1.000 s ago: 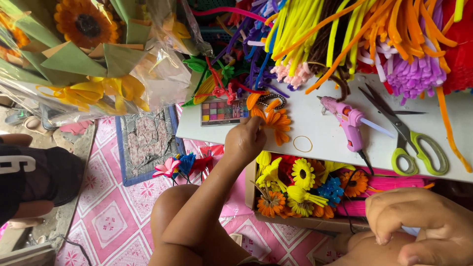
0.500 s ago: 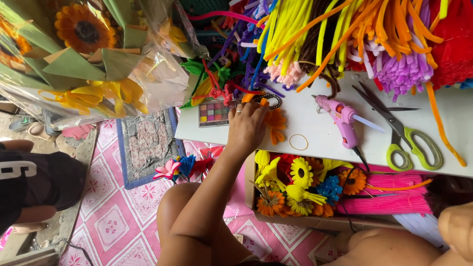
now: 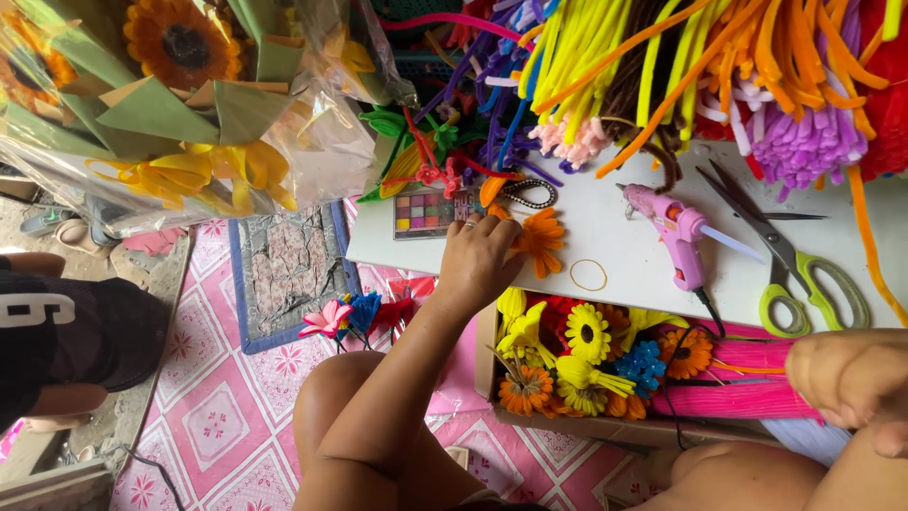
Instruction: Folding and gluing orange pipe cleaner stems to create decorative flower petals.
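The left hand [image 3: 482, 260] rests palm-down on the white worktop [image 3: 643, 274], its grip spread loosely with the fingertips touching an orange fuzzy pipe-cleaner flower [image 3: 541, 239] that lies flat just right of the fingers, petals fanned out. Beyond the fingertips sits a small flat eyeshadow palette [image 3: 426, 212]; a thin rubber band [image 3: 588, 274] lies on bare worktop just past the flower, with open white surface between it and the pink glue gun [image 3: 676, 237]. The worktop's near edge runs under the wrist, above a cardboard box of pipe-cleaner flowers [image 3: 586, 364]. The right hand [image 3: 851, 378] hangs loosely curled and empty, well apart at the right.
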